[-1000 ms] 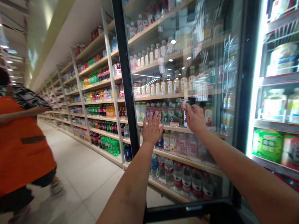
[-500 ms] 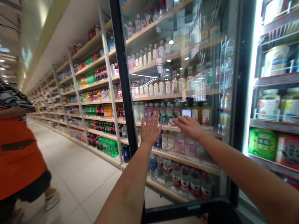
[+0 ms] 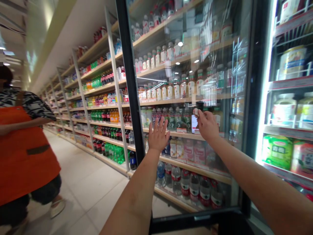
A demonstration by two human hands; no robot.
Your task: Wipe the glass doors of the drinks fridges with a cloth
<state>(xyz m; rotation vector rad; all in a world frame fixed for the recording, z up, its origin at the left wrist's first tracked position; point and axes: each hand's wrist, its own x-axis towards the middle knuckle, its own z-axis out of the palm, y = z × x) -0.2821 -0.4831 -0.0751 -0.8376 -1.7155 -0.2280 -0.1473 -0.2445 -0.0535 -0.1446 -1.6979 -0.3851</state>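
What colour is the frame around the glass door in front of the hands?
Black; the door frame shows best in the head view, along its left edge.

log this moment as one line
left hand: spread against glass door; right hand: pinching pale wad at door; person in orange apron: left side

Shop — shelves (image 3: 105, 124) of bottled drinks (image 3: 114, 153)

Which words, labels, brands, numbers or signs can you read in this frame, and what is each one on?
None reads clearly enough to quote.
Green package: large characters, too blurred.
Pink-red package beside it: characters, too blurred.
Bottles seen through the glass door: labels too small.
Shelf-edge strip at right: print too small.
Bright screen-like patch by the right hand: too small.
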